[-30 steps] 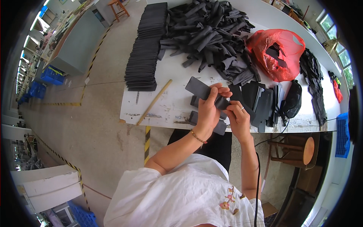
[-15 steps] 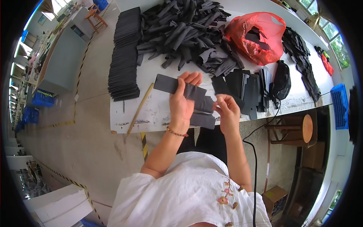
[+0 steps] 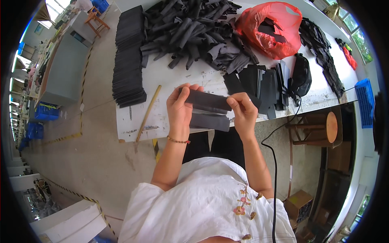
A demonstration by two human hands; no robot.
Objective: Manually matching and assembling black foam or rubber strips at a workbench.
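Between my hands a black fabric strip (image 3: 207, 101) is stretched out above the table's front edge. My left hand (image 3: 180, 104) pinches its left end, thumb on top. My right hand (image 3: 244, 110) grips the right end between thumb and fingers. Below the held strip, another dark strip (image 3: 208, 122) lies at the table edge, partly covered. To the right of my hands rest several flat black pieces (image 3: 249, 81), fanned and overlapping. A big loose heap of black strips (image 3: 186, 34) lies beyond my hands, and a neat long stack of black pieces (image 3: 129, 56) runs along the left.
A red plastic bag (image 3: 269, 30) with black pieces inside stands at the back right, beside a black bag (image 3: 300, 77). A yellowish stick (image 3: 148, 113) lies at the table's (image 3: 162, 119) front left. A black cable (image 3: 274, 162) hangs down near a wooden stool (image 3: 320, 127).
My left hand has shifted slightly left and turned, its fingers now curled over the strip's end. My right hand has moved up to the strip's right end, and the strip now lies straighter between them.
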